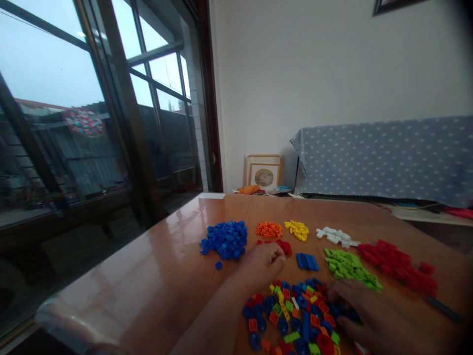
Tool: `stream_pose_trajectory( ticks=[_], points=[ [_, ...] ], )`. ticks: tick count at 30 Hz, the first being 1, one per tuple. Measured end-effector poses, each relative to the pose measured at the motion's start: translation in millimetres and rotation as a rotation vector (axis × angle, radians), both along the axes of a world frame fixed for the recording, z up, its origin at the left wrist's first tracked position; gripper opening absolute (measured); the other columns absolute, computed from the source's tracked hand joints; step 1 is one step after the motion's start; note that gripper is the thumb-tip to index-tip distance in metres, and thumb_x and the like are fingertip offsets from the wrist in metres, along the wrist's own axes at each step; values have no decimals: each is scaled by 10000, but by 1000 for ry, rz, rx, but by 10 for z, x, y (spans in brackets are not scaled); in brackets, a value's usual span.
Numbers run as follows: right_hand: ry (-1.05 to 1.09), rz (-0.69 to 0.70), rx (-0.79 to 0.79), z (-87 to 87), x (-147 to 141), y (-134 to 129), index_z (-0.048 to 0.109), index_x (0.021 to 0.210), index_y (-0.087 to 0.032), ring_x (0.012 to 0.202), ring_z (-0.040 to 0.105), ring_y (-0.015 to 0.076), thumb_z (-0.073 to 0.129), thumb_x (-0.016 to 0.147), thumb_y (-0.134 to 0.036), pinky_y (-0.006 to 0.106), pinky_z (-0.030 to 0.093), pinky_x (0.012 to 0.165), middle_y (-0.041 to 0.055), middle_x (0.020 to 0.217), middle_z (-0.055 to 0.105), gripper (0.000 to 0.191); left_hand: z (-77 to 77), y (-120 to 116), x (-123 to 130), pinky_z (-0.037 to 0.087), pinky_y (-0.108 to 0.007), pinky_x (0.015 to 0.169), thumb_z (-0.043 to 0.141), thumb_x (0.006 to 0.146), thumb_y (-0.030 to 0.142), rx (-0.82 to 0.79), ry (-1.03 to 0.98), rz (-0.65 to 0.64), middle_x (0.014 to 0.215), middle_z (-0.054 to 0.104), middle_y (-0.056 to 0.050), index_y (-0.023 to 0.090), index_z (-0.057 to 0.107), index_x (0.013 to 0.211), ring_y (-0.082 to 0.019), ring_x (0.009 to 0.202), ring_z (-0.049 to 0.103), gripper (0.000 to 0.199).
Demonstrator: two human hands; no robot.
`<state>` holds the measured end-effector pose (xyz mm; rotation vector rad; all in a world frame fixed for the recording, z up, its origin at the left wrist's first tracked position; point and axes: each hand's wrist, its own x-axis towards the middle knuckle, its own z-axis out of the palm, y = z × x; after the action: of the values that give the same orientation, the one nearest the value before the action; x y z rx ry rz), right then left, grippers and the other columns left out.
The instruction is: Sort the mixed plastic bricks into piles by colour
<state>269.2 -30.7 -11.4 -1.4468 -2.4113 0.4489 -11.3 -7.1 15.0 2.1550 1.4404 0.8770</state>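
Observed left hand [263,265] with fingers curled at red pieces [285,247], right of blue pile [225,239]; cannot tell whether gripping any. Noted right hand [375,313] with thumb and fingers parted over the right side of mixed pile [306,325], toward the near edge of table [148,281]. Found orange pile [269,229] toward the far edge, red heap [399,268] toward the right.

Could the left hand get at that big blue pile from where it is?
Probably yes: the left hand is just beside the blue pile, with nothing visible standing between them.
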Motion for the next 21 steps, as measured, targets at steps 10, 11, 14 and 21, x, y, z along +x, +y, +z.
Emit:
stream_pose_trajectory(
  ticks=[10,11,14,21],
  points=[
    [4,37,16,51,-44,-16,657,886,-255,862,620,229,581,805,-279,302,466,767,49,953,691,114,73,-102,63,391,-223,619,532,871,344,-28,1,-87,905,697,-42,184,672,946,-153,781,606,225],
    [9,40,15,65,-55,-20,650,876,-251,845,614,220,564,817,-274,294,458,751,45,931,684,107,74,-109,76,397,-223,627,534,871,342,-35,-3,-102,904,698,-40,184,672,949,-155,788,608,224],
    [45,38,19,104,-89,-28,632,859,-238,810,597,199,533,839,-260,283,434,716,36,894,662,103,67,-127,123,404,-222,633,535,873,331,-64,-28,-127,860,692,-28,185,668,950,-153,781,612,212],
    [394,-4,-106,45,-149,15,556,851,-217,685,505,159,514,910,-349,248,390,603,-7,730,556,151,73,-240,277,412,-208,619,585,847,307,-131,-98,-225,886,678,-19,189,657,1056,-131,751,602,251]
  ],
)
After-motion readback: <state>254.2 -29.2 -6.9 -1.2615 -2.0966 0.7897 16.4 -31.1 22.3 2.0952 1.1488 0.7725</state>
